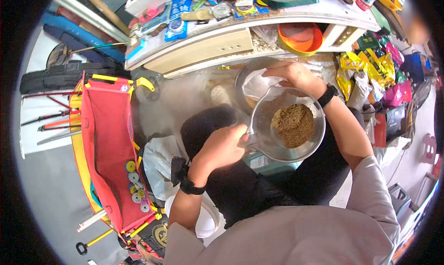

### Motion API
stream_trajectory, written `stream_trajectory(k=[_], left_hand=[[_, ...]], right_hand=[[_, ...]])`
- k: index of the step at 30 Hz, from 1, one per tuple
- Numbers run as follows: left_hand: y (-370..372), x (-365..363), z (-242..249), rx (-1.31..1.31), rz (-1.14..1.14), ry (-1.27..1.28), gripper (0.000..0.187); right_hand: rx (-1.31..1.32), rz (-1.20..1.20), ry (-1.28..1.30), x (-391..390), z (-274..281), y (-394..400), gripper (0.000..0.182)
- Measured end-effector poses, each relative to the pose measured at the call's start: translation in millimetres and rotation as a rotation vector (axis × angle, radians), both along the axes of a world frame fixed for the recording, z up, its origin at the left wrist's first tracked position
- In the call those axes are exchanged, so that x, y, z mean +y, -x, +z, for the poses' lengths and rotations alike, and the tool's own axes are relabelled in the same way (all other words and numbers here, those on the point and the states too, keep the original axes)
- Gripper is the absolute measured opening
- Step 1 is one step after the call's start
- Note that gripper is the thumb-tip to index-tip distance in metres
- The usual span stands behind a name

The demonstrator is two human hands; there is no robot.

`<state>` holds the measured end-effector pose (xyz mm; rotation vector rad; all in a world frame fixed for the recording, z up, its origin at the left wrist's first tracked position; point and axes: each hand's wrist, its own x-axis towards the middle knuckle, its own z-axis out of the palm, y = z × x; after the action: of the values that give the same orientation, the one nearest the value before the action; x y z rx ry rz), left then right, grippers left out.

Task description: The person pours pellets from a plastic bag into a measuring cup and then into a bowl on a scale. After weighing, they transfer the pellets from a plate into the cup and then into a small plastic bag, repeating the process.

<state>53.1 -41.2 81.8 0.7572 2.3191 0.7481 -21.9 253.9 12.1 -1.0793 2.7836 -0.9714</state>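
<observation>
My left hand (221, 147) is closed round the handle of a clear measuring jug (263, 144), held over my lap. Brown granular material (294, 125) lies heaped inside the jug. Just beyond it, my right hand (296, 76) has its fingers bent over a white bag or cloth (261, 83). That white thing sits in a round metal bowl (239, 82), where some brown grains also show. The jug's far rim overlaps part of the bowl. My right fingertips are partly hidden against the white material.
A red folding wagon (108, 149) with several tape rolls stands on the left. Ahead is a cluttered white workbench (323, 16) with an orange bowl (303, 38) beneath. Yellow packets (367, 66) are piled at the right. A white plastic bag (159, 161) lies by my left knee.
</observation>
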Motion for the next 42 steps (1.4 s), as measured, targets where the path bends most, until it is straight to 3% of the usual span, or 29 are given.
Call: stream_trajectory(k=[10,16,25,32,33,34,37,40,42], left_hand=[[16,2,-29,-0.333,-0.017,-0.176,0.020],[18,-6,-24,-0.344,-0.059,-0.183,0.018],[12,-17,-23,-0.678,0.015,-0.252,0.020],[7,-23,-36,-0.645,0.009,-0.283,0.019],[9,-22,-32,-0.644,-0.004,-0.240,0.019],[10,-22,-30,-0.643,-0.016,-0.197,0.021],[8,-29,-43,-0.685,-0.029,-0.278,0.031],[13,-29,-32,-0.865,0.047,-0.108,0.039],[15,-29,-33,-0.894,0.056,-0.131,0.038]], right_hand=[[-0.234,0.012,0.194,14,11,4,0.049],[-0.372,0.069,0.321,9,1,-2,0.045],[-0.593,0.140,0.439,-5,12,-11,0.051],[-0.643,0.173,0.389,-1,6,-13,0.057],[-0.670,0.211,0.409,-1,3,-13,0.064],[-0.697,0.249,0.430,-2,1,-13,0.072],[-0.848,0.231,0.520,-2,3,-14,0.069],[-0.753,0.268,0.494,-3,2,-10,0.065],[-0.762,0.265,0.489,-3,9,-9,0.063]])
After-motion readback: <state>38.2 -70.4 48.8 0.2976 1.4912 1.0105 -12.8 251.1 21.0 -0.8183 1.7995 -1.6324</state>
